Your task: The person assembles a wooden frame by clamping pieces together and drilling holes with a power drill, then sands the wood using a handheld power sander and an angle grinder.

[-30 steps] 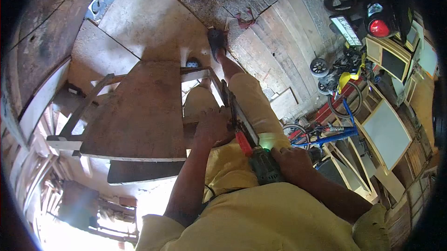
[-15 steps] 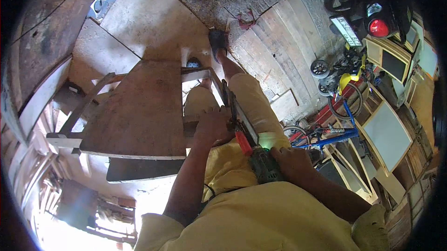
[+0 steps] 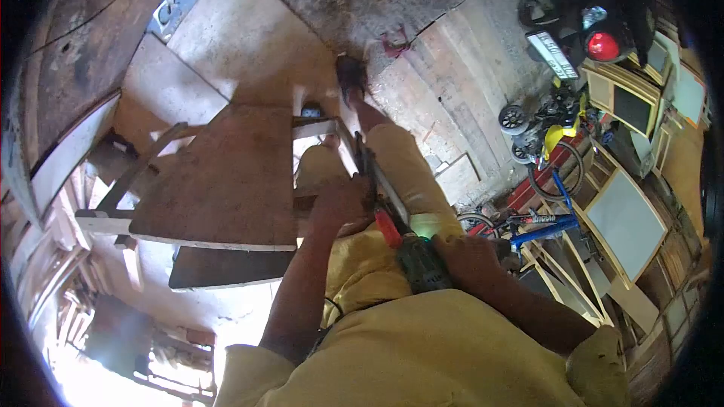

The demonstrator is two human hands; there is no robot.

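A dark green power tool (image 3: 422, 265) with a red part (image 3: 388, 228) at its front lies across my lap, pointing away from me. My right hand (image 3: 464, 256) is closed around its side, the fingers partly hidden; a green glow shows beside it. My left hand (image 3: 337, 203) is closed on a wooden frame piece (image 3: 363, 162) between my knees, just ahead of the tool. The tool's working tip cannot be made out against the wood. To the left of that hand is a brown wooden board (image 3: 219, 177) on a low wooden stand.
A wooden bar (image 3: 139, 169) and a dark lower board (image 3: 230, 267) adjoin the stand. On the right are a blue bicycle (image 3: 543, 232), a red tail light (image 3: 602, 46) with a number plate (image 3: 552, 55), and several framed panels (image 3: 626, 224). Planks cover the floor ahead.
The view has shifted slightly. The power tool and my right hand have moved a little to the left in view, and my left hand stays at the wood.
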